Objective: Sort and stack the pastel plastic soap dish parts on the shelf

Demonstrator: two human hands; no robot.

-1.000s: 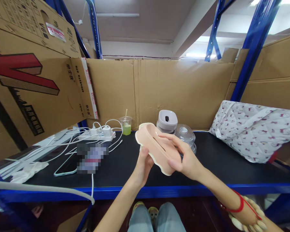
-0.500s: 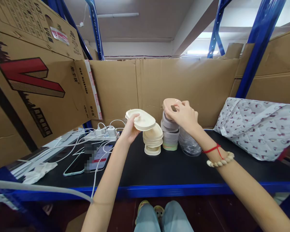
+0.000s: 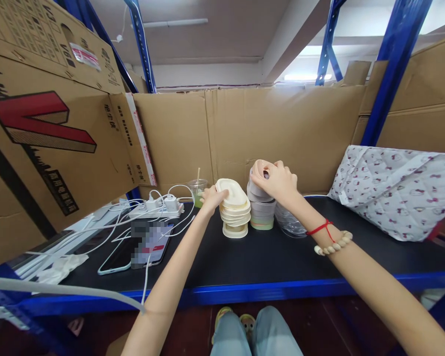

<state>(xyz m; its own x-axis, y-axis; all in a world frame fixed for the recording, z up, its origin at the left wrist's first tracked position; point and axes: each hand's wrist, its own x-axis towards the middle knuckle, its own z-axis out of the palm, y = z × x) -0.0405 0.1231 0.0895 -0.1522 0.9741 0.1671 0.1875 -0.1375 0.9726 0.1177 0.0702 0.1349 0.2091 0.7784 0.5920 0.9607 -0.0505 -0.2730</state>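
Observation:
My left hand [image 3: 213, 199] pinches the edge of a cream lid [image 3: 232, 193], which lies tilted on top of a stack of cream lids [image 3: 236, 217]. To the right stands a taller stack of grey-mauve containers [image 3: 262, 207] with a pale green one at its bottom. My right hand [image 3: 280, 180] grips a pinkish container [image 3: 259, 170] by its rim at the top of that stack. Clear plastic pieces [image 3: 289, 222] lie behind and right of the stack, partly hidden by my right forearm.
Two phones [image 3: 154, 247], a power strip [image 3: 155, 210] with white cables and a crumpled tissue [image 3: 61, 268] are at the left. A cup with a green drink [image 3: 198, 192] stands behind my left hand. A patterned bag [image 3: 396, 193] lies right. Cardboard [image 3: 289, 133] walls the back.
My left hand has moved right and down, bringing the cream lid onto the cream stack. My right hand has lowered slightly with the pinkish container, now on its stack. The drink cup has come into view.

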